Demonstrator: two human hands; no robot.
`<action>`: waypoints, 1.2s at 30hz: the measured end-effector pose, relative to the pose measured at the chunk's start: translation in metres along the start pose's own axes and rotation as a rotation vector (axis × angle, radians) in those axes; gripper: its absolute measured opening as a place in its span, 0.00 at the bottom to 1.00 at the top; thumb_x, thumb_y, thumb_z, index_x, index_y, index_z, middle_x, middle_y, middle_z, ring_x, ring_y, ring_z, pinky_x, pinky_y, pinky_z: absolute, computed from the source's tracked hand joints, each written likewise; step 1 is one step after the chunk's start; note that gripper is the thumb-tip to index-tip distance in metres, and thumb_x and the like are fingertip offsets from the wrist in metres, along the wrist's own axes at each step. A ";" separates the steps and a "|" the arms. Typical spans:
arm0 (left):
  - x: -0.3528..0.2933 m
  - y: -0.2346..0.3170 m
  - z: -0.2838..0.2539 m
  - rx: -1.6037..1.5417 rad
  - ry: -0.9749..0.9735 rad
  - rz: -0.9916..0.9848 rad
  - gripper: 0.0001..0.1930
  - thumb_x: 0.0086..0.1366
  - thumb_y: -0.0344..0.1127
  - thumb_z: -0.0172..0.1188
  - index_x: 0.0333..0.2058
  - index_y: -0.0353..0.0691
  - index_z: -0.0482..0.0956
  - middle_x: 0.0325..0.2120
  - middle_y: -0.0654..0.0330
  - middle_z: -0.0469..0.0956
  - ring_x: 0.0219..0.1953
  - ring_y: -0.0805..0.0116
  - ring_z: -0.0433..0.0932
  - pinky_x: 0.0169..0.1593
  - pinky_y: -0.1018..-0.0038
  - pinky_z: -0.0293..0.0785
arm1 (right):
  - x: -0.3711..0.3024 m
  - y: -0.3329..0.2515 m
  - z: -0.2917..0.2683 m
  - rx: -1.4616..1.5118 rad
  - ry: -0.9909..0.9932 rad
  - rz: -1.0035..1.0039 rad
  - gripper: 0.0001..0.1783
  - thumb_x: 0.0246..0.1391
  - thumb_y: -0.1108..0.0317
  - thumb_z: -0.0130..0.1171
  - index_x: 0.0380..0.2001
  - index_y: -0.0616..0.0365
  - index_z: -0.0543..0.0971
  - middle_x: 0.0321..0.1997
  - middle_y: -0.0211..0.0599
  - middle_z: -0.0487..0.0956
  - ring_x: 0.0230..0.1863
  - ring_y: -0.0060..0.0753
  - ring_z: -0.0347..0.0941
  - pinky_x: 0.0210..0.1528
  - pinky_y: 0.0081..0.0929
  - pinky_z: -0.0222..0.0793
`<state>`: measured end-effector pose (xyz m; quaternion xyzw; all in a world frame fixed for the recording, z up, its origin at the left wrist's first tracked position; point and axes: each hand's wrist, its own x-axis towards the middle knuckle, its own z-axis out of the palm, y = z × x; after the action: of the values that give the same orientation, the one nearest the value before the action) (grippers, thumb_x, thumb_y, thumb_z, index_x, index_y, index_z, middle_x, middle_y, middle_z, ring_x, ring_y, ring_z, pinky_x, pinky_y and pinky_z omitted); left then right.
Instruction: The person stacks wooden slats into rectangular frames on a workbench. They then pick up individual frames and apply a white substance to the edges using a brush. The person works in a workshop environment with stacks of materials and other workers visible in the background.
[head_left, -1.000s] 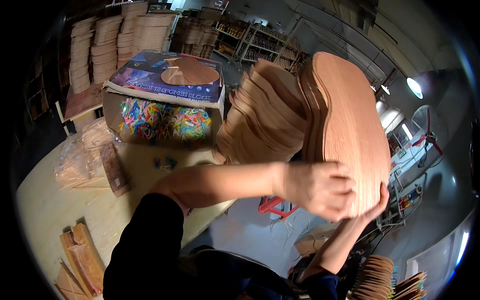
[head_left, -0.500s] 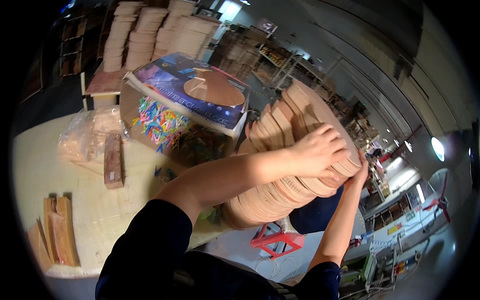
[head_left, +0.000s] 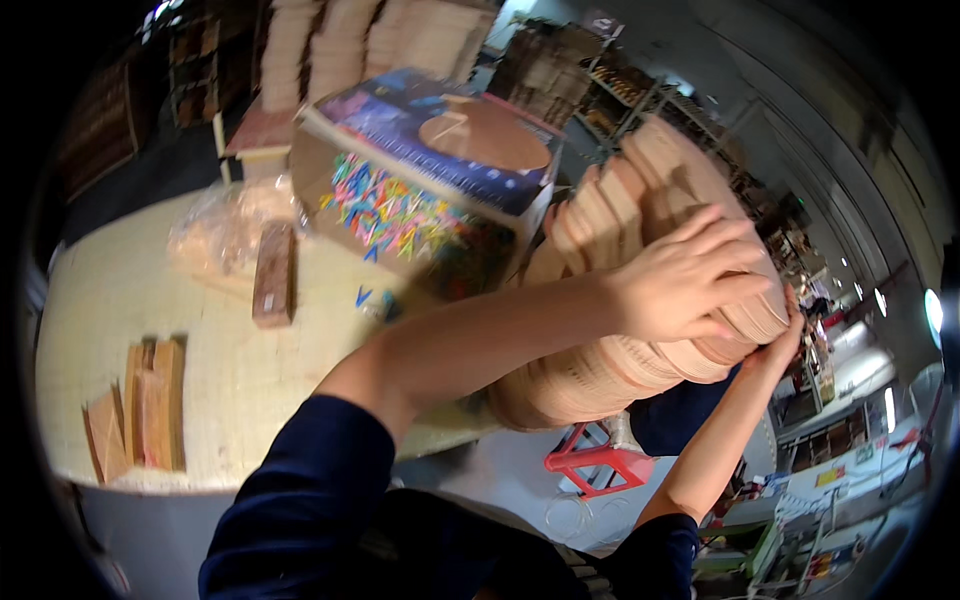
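Note:
A tall stack of thin, curved-edged wooden boards [head_left: 610, 375] stands at the table's right end, leaning toward the upper right. My left hand [head_left: 690, 275] reaches across its side, fingers somewhat spread and bent over the upper boards, thumb on their edges. My right hand [head_left: 782, 335] clasps the rim of those boards from the right; part of its fingers is hidden behind them. Just left of the stack, an open cardboard box [head_left: 300, 165] holds many small coloured plastic clips [head_left: 400, 215]. A printed carton flap [head_left: 390, 125] with a wooden disc shape on it covers its far part.
On the pale table [head_left: 220, 370] lie a brown wooden block [head_left: 273, 275], a clear plastic bag [head_left: 210, 230] and grooved wooden pieces [head_left: 155, 405]. A few clips are loose near the box. A red stool [head_left: 600, 460] stands below the stack. More board stacks [head_left: 340, 45] rise behind.
The view has shifted, so everything sits farther right and a bit higher. My left hand's fingers have spread more over the upper boards. My right hand keeps its hold on the rim.

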<state>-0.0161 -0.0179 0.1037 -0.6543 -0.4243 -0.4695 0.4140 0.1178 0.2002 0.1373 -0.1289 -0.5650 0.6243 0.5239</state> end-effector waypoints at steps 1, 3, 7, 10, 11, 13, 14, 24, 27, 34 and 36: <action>-0.006 0.004 -0.003 -0.035 0.031 -0.023 0.37 0.47 0.49 0.69 0.57 0.45 0.70 0.58 0.48 0.62 0.63 0.45 0.57 0.67 0.47 0.47 | 0.000 0.000 0.000 0.022 0.004 -0.030 0.29 0.60 0.59 0.41 0.63 0.59 0.63 0.60 0.46 0.70 0.59 0.44 0.68 0.59 0.39 0.66; -0.029 0.015 -0.021 -0.022 -0.024 -0.087 0.37 0.49 0.50 0.68 0.57 0.45 0.70 0.60 0.45 0.58 0.64 0.41 0.55 0.65 0.44 0.48 | 0.001 0.007 0.000 -0.001 0.093 -0.036 0.26 0.61 0.55 0.45 0.58 0.57 0.71 0.60 0.41 0.72 0.60 0.41 0.69 0.59 0.37 0.66; -0.152 0.047 -0.059 0.010 -0.135 -0.261 0.37 0.49 0.43 0.69 0.59 0.48 0.67 0.60 0.46 0.58 0.63 0.40 0.54 0.63 0.45 0.51 | -0.020 0.022 -0.034 0.033 0.172 -0.043 0.32 0.58 0.46 0.55 0.60 0.54 0.69 0.64 0.38 0.67 0.60 0.38 0.66 0.64 0.39 0.53; -0.257 0.098 -0.114 0.032 -0.350 -0.609 0.31 0.52 0.41 0.67 0.56 0.46 0.70 0.58 0.47 0.59 0.61 0.40 0.56 0.61 0.47 0.54 | -0.047 0.086 -0.109 0.031 0.464 -0.129 0.29 0.58 0.52 0.58 0.57 0.56 0.69 0.52 0.36 0.72 0.53 0.35 0.69 0.58 0.40 0.59; -0.291 0.120 -0.128 0.003 -0.344 -0.748 0.28 0.53 0.39 0.66 0.54 0.45 0.71 0.58 0.48 0.60 0.60 0.42 0.57 0.61 0.48 0.54 | -0.069 0.119 -0.149 -0.053 0.514 -0.118 0.28 0.59 0.54 0.57 0.57 0.58 0.68 0.49 0.37 0.72 0.51 0.35 0.70 0.53 0.41 0.62; -0.337 0.158 -0.163 0.002 -0.391 -0.935 0.21 0.55 0.35 0.65 0.49 0.42 0.75 0.54 0.49 0.65 0.58 0.46 0.62 0.59 0.51 0.57 | -0.157 0.195 -0.207 -0.292 0.591 -0.102 0.24 0.59 0.57 0.57 0.50 0.62 0.68 0.29 0.36 0.73 0.25 0.30 0.73 0.25 0.21 0.68; -0.353 0.167 -0.168 -0.067 -0.403 -0.933 0.18 0.55 0.33 0.64 0.46 0.41 0.76 0.51 0.49 0.68 0.55 0.47 0.66 0.57 0.53 0.60 | -0.207 0.244 -0.355 -0.942 0.545 -0.131 0.22 0.59 0.58 0.56 0.49 0.63 0.69 0.26 0.34 0.73 0.20 0.27 0.69 0.22 0.23 0.68; -0.446 0.232 -0.313 -0.073 -0.068 -1.879 0.06 0.64 0.30 0.58 0.33 0.32 0.79 0.24 0.60 0.78 0.23 0.78 0.74 0.28 0.78 0.71 | -0.490 0.324 -0.142 -1.716 -0.874 0.496 0.25 0.54 0.46 0.54 0.20 0.59 0.82 0.22 0.45 0.80 0.29 0.51 0.78 0.37 0.44 0.73; -0.437 0.181 -0.299 -0.066 -0.199 -1.891 0.07 0.65 0.32 0.58 0.31 0.34 0.79 0.21 0.61 0.76 0.21 0.79 0.70 0.26 0.79 0.67 | -0.434 0.312 -0.071 -1.569 -0.612 0.431 0.24 0.54 0.49 0.54 0.22 0.61 0.82 0.28 0.51 0.80 0.30 0.55 0.76 0.35 0.47 0.70; -0.467 0.048 -0.207 -0.154 -0.233 -1.669 0.06 0.66 0.35 0.55 0.36 0.39 0.76 0.27 0.62 0.77 0.29 0.75 0.73 0.32 0.76 0.70 | -0.378 0.357 0.002 -0.883 -0.123 0.459 0.13 0.51 0.64 0.60 0.36 0.63 0.80 0.34 0.47 0.81 0.31 0.42 0.79 0.35 0.35 0.73; -0.482 0.014 -0.170 -0.204 -0.209 -1.488 0.06 0.65 0.33 0.56 0.38 0.39 0.76 0.29 0.61 0.78 0.32 0.73 0.76 0.36 0.74 0.72 | -0.371 0.381 0.002 -0.825 -0.087 0.437 0.18 0.51 0.64 0.60 0.45 0.61 0.76 0.37 0.50 0.80 0.35 0.47 0.79 0.38 0.37 0.74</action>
<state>-0.1438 -0.2620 -0.3271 -0.2717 -0.7452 -0.5976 -0.1170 0.0777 -0.0264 -0.3424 -0.4161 -0.7471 0.4480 0.2607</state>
